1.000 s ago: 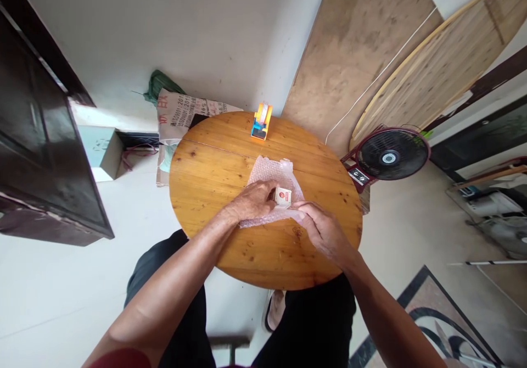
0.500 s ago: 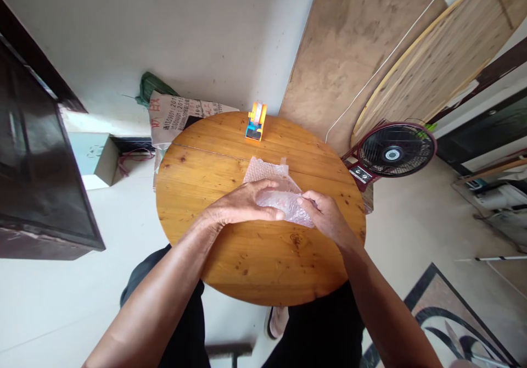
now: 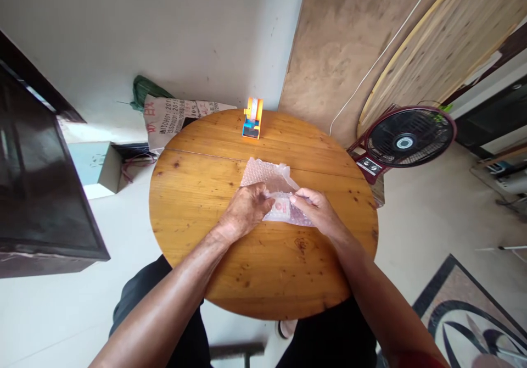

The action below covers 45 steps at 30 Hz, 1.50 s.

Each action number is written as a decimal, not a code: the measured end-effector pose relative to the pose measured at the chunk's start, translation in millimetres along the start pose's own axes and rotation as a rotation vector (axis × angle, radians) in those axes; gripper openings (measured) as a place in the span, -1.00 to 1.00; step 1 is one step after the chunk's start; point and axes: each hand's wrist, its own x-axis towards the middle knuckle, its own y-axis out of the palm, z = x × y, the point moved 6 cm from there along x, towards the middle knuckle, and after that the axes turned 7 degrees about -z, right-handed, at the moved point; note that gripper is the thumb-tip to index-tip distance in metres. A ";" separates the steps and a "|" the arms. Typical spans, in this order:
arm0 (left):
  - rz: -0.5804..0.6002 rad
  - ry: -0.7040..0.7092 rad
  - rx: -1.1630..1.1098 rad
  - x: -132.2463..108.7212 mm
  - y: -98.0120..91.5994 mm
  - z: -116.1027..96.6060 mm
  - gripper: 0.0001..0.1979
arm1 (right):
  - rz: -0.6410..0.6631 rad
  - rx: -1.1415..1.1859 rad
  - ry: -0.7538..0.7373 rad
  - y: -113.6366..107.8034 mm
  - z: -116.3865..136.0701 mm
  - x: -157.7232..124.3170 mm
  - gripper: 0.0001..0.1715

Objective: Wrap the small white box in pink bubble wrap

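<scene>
A small white box with a red mark (image 3: 281,208) lies under a fold of clear bubble wrap (image 3: 267,177) in the middle of a round wooden table (image 3: 193,203). My left hand (image 3: 246,210) curls over the left end of the wrapped box, fingers closed on the wrap. My right hand (image 3: 318,213) pinches the wrap at the box's right end. The far half of the sheet lies flat on the tabletop behind both hands.
An orange and blue tape dispenser (image 3: 251,118) stands at the table's far edge. A floor fan (image 3: 405,141) is at the right, a printed sack (image 3: 177,116) and a pale box (image 3: 94,165) on the floor at the left, a dark cabinet (image 3: 33,187) further left.
The bare box got covered as the near edge of the bubble wrap was folded over it. Both hands now hold the wrap at the box's ends.
</scene>
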 end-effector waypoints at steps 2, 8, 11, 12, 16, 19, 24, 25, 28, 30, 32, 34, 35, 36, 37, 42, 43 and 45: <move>-0.001 0.013 0.025 -0.8 -0.1 -0.7 -0.87 | 0.012 0.014 -0.010 0.4 -3.0 -1.1 -0.66; -0.005 0.048 -0.020 -2.9 2.2 1.0 -0.83 | 0.020 -0.022 -0.052 0.4 -2.6 -4.2 -0.66; -0.019 0.054 -0.031 -2.6 3.1 2.7 -0.82 | -0.007 -0.031 -0.097 0.0 0.4 -4.5 -0.66; -0.020 0.054 -0.037 -2.5 3.6 3.2 -0.82 | -0.017 -0.027 -0.111 -0.1 1.2 -4.4 -0.66; -0.009 0.048 -0.087 -1.5 6.3 6.4 -0.81 | -0.043 -0.021 -0.121 -0.8 -0.3 -3.4 -0.69; 0.018 0.031 -0.139 -0.3 8.7 11.3 -0.80 | -0.031 -0.006 -0.074 -0.7 -6.0 -2.2 -0.70; 0.086 0.019 -0.225 0.2 14.9 16.5 -0.79 | 0.018 0.001 -0.056 0.8 -10.9 -0.5 -0.73; 0.097 0.031 -0.233 -0.2 16.1 15.5 -0.76 | 0.030 -0.004 -0.053 1.3 -11.2 -0.4 -0.74; 0.108 0.117 -0.192 -2.1 17.3 7.6 -0.81 | 0.049 -0.039 -0.062 1.7 -11.1 0.1 -0.78; 0.113 0.179 -0.122 -3.4 16.5 1.1 -0.82 | 0.032 -0.066 -0.104 0.8 -10.0 0.8 -0.83; 0.137 0.209 -0.062 -4.0 15.7 -3.4 -0.79 | -0.018 -0.094 -0.143 -1.2 -9.9 1.9 -0.85; 0.156 0.205 -0.041 -3.6 14.4 -5.6 -0.77 | -0.056 -0.139 -0.174 -1.7 -10.8 2.6 -0.88; 0.159 0.197 -0.039 -3.3 13.5 -6.1 -0.77 | -0.065 -0.169 -0.190 -1.1 -11.2 2.6 -0.90; 0.161 0.185 -0.038 -3.0 12.8 -6.3 -0.78 | -0.065 -0.203 -0.211 0.0 -11.2 2.2 -0.91; 0.165 0.174 -0.036 -2.9 12.5 -6.5 -0.78 | -0.067 -0.239 -0.241 0.9 -10.3 1.5 -0.92; 0.166 0.106 -0.012 -2.9 11.6 -5.4 -0.81 | -0.209 -0.302 -0.560 -4.3 13.9 -12.3 -0.84; 0.164 0.106 -0.006 -2.8 11.4 -5.8 -0.81 | -0.243 -0.311 -0.641 -5.7 21.5 -17.6 -0.82; 0.168 0.116 0.006 -2.4 11.0 -7.9 -0.82 | -0.267 -0.385 -0.765 -4.1 34.6 -27.9 -0.82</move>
